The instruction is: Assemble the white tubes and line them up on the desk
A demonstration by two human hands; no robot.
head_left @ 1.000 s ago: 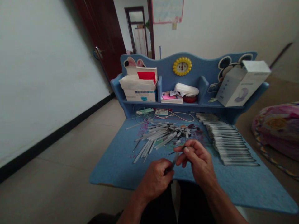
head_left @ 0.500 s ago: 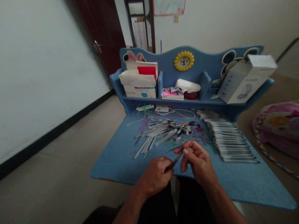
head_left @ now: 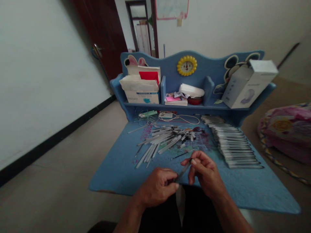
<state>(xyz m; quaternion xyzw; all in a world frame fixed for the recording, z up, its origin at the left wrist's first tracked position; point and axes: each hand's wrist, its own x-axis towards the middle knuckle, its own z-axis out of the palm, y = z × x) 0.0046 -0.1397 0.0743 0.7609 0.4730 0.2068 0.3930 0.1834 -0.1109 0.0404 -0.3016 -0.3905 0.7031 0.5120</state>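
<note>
A translucent pen (head_left: 183, 171) with a dark end spans the gap between my two hands over the table's near edge. My left hand (head_left: 159, 186) is closed round its lower end, thumb and fingers pinching it. At the upper, dark end, the thumb and fingertips of my right hand (head_left: 205, 171) grip it. A thin dark pen refill (head_left: 181, 155) lies on the table just beyond my right fingertips. Farther back is a loose heap of clear pen barrels (head_left: 159, 142), with small dark and white pieces (head_left: 190, 136) at its right side.
Pens lie side by side in a long row (head_left: 236, 145) on the right of the blue table (head_left: 114, 168). A white cord (head_left: 187, 118) lies at the back. The shelf above holds a mask box (head_left: 142, 96), a yellow flower clock (head_left: 187, 65) and a tilted white box (head_left: 250, 85).
My left hand has drawn slightly down and left, so more of the pen shows between my hands. The thin refill is now seen apart from my right fingers. The view has shifted slightly.
</note>
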